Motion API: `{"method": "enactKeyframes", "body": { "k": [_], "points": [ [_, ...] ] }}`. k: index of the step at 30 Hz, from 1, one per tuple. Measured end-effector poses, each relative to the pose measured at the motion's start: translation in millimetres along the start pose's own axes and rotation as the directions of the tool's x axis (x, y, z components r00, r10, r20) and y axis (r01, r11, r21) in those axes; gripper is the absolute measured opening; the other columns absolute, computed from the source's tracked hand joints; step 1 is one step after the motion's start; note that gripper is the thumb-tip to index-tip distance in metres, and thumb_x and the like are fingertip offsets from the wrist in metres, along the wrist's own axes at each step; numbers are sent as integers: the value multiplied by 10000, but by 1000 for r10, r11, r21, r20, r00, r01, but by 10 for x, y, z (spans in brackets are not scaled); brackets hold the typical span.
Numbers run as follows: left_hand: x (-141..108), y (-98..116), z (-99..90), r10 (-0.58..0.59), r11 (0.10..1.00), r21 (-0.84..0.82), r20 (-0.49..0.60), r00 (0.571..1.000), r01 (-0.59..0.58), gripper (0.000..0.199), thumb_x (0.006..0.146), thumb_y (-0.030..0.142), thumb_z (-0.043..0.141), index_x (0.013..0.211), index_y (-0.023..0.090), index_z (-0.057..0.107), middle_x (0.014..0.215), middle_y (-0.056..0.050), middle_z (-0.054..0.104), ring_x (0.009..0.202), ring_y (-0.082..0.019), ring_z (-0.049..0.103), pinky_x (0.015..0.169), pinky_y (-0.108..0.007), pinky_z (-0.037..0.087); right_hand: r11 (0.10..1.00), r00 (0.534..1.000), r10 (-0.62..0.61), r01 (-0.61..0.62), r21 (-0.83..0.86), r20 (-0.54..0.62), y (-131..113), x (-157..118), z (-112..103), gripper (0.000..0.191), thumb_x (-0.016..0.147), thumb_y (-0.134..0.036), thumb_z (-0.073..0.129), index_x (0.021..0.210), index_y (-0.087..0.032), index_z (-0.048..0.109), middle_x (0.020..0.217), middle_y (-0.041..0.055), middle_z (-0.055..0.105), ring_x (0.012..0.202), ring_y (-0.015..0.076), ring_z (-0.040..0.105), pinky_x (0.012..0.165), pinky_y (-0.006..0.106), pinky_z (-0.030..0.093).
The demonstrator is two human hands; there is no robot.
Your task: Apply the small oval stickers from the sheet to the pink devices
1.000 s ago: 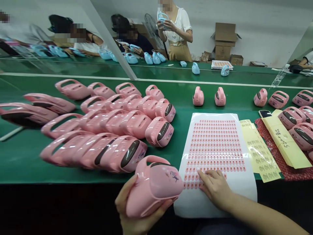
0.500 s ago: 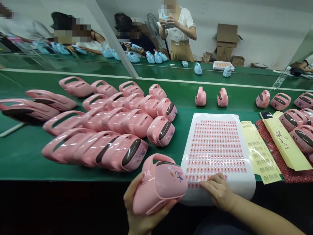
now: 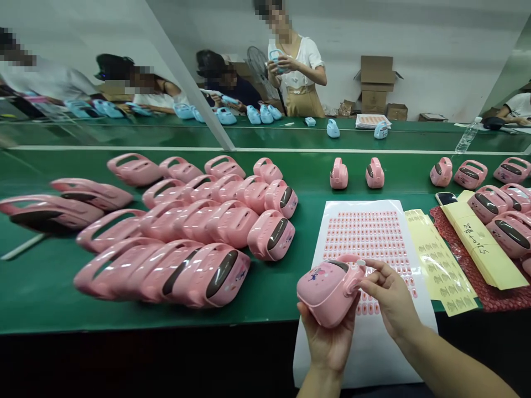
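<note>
My left hand (image 3: 327,342) grips a pink handled device (image 3: 323,293) from below, tilted above the sticker sheet. Its printed face with a small cartoon and dark window points left and up. Close by its handle side, my right hand (image 3: 388,293) pinches a small pale sticker (image 3: 360,263) between thumb and forefinger. Whether the sticker touches the device I cannot tell. Under both hands lies the large white sticker sheet (image 3: 332,237) with rows of small red-and-pink stickers, its lower rows partly bare and its near end hanging over the table edge.
Rows of pink devices (image 3: 186,221) fill the left of the green table (image 3: 265,320). Yellow sticker sheets (image 3: 440,260), red bubble wrap (image 3: 493,296), a phone (image 3: 446,198) and more pink devices (image 3: 508,232) are at right. Co-workers handle blue devices (image 3: 260,114) across the table.
The left hand has carried the pink device rightward over the sheet and turned it. My right hand has lifted from the sheet's lower rows with a sticker and come up to the device.
</note>
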State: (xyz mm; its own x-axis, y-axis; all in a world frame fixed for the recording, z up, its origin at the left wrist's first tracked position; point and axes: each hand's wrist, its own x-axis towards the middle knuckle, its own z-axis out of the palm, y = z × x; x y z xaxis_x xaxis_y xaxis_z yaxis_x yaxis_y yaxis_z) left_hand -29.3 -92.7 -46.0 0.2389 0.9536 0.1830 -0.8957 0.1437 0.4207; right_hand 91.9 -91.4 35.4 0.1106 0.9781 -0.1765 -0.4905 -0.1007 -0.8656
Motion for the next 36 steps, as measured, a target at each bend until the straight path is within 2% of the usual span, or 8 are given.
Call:
{"method": "enactKeyframes", "body": {
  "k": [10,20,23,26,29,31,34,36],
  "points": [
    [38,-99,69,-62,998,17,193,979,60,752,836,676,2,1309,324,469,1332,26,551,1268,-89,415,1076,-223,207,978,991,-130,123,-169,-31,-13,36,-77,336,633,-266,719,949,-204,623,558,-65,573,616,153,602,723,340,488],
    [29,-109,70,-85,993,86,124,989,75,707,827,707,126,1308,318,470,1329,-16,551,1266,-136,415,1097,-261,183,849,926,-372,312,-427,-65,91,-30,3,133,735,-227,583,865,-215,607,713,10,676,662,171,631,665,320,503],
    [25,-113,66,-89,994,75,137,986,79,696,836,695,126,1308,317,472,1286,-15,586,1261,-136,422,1096,-261,192,692,833,-554,460,-556,-2,131,-48,-12,112,774,-197,553,857,-232,620,729,18,662,655,172,605,617,316,494],
    [25,-113,75,-106,993,57,141,984,99,738,830,702,100,1353,285,414,1269,-24,600,1242,-118,445,1069,-221,231,389,649,-742,622,-679,169,171,-47,-56,178,825,-148,519,863,-259,651,688,20,670,644,188,568,624,350,460],
    [37,-110,121,-123,992,42,164,979,118,752,814,720,87,1362,307,393,1278,3,597,1233,-78,447,1039,-153,233,198,544,-784,675,-710,299,194,-5,-116,247,844,-126,526,977,-287,657,766,21,708,679,197,570,671,375,444],
    [47,-107,167,-124,992,31,198,972,120,729,817,714,61,1349,349,401,1314,40,567,1250,-51,421,1028,-133,231,280,602,-760,645,-711,247,189,53,-165,258,842,-189,564,1075,-281,622,909,41,707,787,213,593,751,398,456],
    [49,-109,204,-124,992,28,229,965,121,690,833,687,19,1334,405,400,1361,86,516,1279,-41,381,1041,-145,214,619,829,-550,483,-619,97,157,150,-241,371,858,-343,546,1216,-251,520,1174,91,610,1016,238,582,848,418,475],
    [34,-118,180,-136,991,45,226,965,129,676,836,681,19,1342,415,380,1371,86,506,1283,-46,377,1053,-160,197,767,926,-358,362,-530,115,138,186,-268,471,862,-394,527,1298,-246,430,1325,105,497,1177,246,505,921,420,459]
  ]
}}
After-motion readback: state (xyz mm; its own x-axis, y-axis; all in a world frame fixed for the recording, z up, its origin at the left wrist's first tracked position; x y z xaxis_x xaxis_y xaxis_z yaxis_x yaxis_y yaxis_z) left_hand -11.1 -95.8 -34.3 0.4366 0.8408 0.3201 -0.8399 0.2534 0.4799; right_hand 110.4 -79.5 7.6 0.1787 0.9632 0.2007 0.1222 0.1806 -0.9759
